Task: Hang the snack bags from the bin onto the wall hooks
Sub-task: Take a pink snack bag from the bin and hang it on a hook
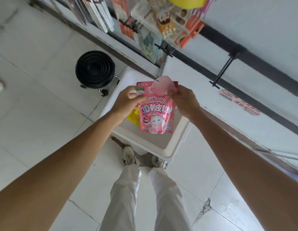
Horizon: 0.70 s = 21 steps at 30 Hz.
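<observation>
In the head view, the trouble I expect is at the top of the pink snack bag [155, 114], which I hold up directly above the white bin [176, 147]. I cannot make out the hanging hole from here (the peach-shaped tab at the top looks folded forward). If the tab is creased over the hole when I reach out, I judge the bag will miss the prong or catch only by the edge and slide off. The empty black hook [226, 67] juts from the wall rail beyond the bin and to its right, so I have to lift the bag away from the bin and across. A loose pinch on slick film could let it drop, back into the bin at best, onto the floor tiles beside the bin at worst. The hooks beyond the bin's far edge are already crowded with packets, and a careless swing could knock those.

My left hand [128, 99] is curled around the bag's upper left edge, thumb lying across the front and fingers behind. My right hand [185, 100] is closed on the upper right corner, pinching it beside the tab. Neither hand is slack, and both carry the bag, which hangs down upright between them.

A yellow bag [134, 116] lies inside the bin, below my left wrist.
</observation>
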Each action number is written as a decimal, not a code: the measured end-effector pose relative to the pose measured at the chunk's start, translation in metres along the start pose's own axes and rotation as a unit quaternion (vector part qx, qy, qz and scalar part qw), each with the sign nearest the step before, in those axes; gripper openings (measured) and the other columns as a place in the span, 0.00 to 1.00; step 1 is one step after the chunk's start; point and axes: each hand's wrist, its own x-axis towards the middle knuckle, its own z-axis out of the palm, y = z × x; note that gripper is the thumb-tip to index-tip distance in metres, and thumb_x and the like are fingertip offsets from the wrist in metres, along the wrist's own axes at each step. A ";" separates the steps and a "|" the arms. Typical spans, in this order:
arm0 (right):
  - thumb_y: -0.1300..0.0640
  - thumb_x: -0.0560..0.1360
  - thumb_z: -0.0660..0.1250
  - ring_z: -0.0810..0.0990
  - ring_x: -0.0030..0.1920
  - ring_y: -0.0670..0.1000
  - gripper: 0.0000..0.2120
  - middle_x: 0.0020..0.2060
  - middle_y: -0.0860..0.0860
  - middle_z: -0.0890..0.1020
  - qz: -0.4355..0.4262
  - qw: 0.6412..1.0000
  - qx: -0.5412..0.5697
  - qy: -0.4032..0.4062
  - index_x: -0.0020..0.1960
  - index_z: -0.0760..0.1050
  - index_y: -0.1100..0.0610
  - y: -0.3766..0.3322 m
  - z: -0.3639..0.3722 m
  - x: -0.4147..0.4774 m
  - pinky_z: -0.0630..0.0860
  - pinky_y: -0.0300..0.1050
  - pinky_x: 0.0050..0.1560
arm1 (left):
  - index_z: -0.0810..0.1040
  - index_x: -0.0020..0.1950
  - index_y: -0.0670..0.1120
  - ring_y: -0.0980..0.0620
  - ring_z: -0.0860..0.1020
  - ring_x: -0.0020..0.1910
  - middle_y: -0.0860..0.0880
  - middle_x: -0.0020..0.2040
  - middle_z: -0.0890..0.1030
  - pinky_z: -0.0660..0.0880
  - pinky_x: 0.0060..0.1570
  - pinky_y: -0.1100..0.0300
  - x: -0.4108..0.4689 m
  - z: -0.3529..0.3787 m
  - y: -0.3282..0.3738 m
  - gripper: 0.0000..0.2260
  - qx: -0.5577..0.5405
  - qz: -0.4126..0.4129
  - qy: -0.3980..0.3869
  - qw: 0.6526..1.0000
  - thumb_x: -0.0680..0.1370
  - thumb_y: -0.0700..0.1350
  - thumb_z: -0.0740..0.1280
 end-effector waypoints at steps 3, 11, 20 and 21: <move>0.53 0.76 0.63 0.76 0.34 0.58 0.14 0.37 0.63 0.79 -0.004 1.000 0.012 0.002 0.45 0.71 0.65 -0.024 -0.021 -0.007 0.73 0.51 0.33 | 0.67 0.71 0.46 0.56 0.79 0.49 0.47 0.56 0.79 0.76 0.43 0.67 -0.007 -0.006 0.043 0.26 0.004 0.057 0.055 0.997 0.75 0.40 0.72; 0.57 0.79 0.64 0.80 0.37 0.44 0.07 0.38 0.47 0.83 -0.079 0.996 0.044 0.001 0.50 0.78 0.60 -0.101 -0.094 -0.033 0.77 0.44 0.39 | 0.83 0.55 0.38 0.64 0.80 0.40 0.44 0.48 0.84 0.76 0.46 0.65 -0.049 -0.021 0.148 0.09 0.160 0.230 0.027 0.960 0.75 0.37 0.72; 0.58 0.76 0.70 0.80 0.43 0.48 0.02 0.42 0.48 0.83 -0.141 0.983 0.046 0.112 0.48 0.79 0.54 -0.167 -0.153 -0.094 0.75 0.35 0.46 | 0.83 0.53 0.47 0.71 0.76 0.39 0.58 0.42 0.80 0.67 0.41 0.74 -0.114 -0.015 0.233 0.06 0.258 0.353 -0.034 0.899 0.78 0.40 0.69; 0.59 0.76 0.70 0.80 0.42 0.48 0.02 0.41 0.48 0.82 -0.156 0.978 0.036 0.134 0.48 0.79 0.54 -0.178 -0.159 -0.101 0.76 0.37 0.46 | 0.83 0.53 0.47 0.71 0.75 0.39 0.58 0.42 0.80 0.67 0.40 0.75 -0.123 -0.014 0.240 0.06 0.263 0.366 -0.039 0.892 0.78 0.40 0.69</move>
